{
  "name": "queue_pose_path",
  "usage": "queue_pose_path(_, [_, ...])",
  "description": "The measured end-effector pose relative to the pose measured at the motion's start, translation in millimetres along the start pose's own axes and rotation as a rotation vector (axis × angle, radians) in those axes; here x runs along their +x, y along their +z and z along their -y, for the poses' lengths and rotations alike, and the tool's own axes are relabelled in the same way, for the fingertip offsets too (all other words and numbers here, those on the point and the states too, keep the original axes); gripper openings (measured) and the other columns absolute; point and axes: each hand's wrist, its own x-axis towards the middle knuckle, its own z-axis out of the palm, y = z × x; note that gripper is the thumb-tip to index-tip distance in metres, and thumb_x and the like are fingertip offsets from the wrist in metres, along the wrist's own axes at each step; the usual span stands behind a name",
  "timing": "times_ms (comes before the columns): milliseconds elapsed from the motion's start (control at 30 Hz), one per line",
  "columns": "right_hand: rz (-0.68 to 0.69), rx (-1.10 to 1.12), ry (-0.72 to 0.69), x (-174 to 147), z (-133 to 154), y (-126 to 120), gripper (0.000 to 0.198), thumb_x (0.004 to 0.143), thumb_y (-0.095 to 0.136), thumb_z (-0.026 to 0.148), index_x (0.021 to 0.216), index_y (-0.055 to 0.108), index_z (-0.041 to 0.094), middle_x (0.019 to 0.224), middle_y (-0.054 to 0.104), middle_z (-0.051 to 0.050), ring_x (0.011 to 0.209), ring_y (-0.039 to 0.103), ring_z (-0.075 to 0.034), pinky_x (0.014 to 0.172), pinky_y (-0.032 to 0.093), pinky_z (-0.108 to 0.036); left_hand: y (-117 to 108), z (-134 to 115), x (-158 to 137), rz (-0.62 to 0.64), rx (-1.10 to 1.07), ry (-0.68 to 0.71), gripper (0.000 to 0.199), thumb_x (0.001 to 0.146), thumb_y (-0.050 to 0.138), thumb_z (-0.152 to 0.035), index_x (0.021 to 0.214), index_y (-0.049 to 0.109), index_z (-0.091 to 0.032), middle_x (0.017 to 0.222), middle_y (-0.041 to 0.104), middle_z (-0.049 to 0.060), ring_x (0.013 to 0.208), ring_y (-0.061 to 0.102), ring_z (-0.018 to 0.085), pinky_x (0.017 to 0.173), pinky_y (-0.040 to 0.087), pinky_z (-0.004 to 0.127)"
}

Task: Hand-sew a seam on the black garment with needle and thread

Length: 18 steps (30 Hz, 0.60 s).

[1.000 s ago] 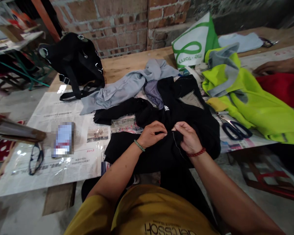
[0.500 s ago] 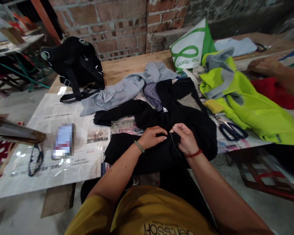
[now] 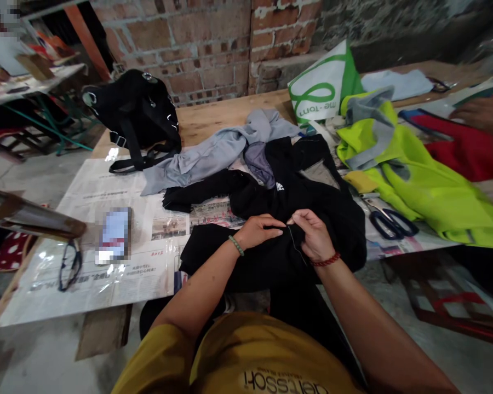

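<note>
A black jacket (image 3: 246,257) with a small white logo lies bunched over the table's front edge. My left hand (image 3: 259,232) grips its cloth between thumb and fingers. Close beside those fingertips, my right hand (image 3: 312,234) is closed in a pinch at the fabric. What sits in the pinch is too small to make out. From near it a thin white thread (image 3: 298,249) runs down across the black cloth. Dark-handled scissors (image 3: 390,223) rest to the right of the jacket, and a grey garment (image 3: 213,150) lies behind it.
Newspaper under clear plastic covers the table (image 3: 139,284). On the left are a phone (image 3: 114,235), glasses (image 3: 69,265) and a black bag (image 3: 137,117). A green-white bag (image 3: 326,87) stands behind. To the right lie a yellow-green garment (image 3: 431,180) and red cloth (image 3: 460,153), near another person's blurred hand.
The view has shifted slightly, so things sit a little further right and lower. My hands keep nearly the same pose at the cloth. The other person's hand on the right has moved away rightward.
</note>
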Motion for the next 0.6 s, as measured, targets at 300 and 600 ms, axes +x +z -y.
queue_pose_path(300, [0.023, 0.022, 0.009, -2.6, 3.4, 0.6, 0.019, 0.063, 0.074, 0.032, 0.07, 0.06, 0.021, 0.063, 0.059, 0.003, 0.057, 0.053, -0.008, 0.057, 0.045, -0.021, -1.4, -3.5, -0.2, 0.002, -0.116, -0.093, 0.02, 0.075, 0.06, -0.018, 0.093, 0.071, -0.017, 0.076, 0.057, -0.001, 0.066, 0.049, 0.006, 0.065, 0.037, 0.019])
queue_pose_path(600, [0.087, -0.087, 0.019, -1.3, 5.0, 0.7, 0.018, 0.063, 0.074, 0.032, 0.069, 0.061, 0.021, 0.066, 0.06, 0.003, 0.06, 0.054, -0.008, 0.061, 0.044, -0.022, 3.1, 0.4, -0.2, -0.049, -0.038, -0.038, 0.017, 0.072, 0.065, -0.018, 0.086, 0.071, -0.013, 0.074, 0.058, 0.001, 0.065, 0.051, 0.007, 0.062, 0.039, 0.019])
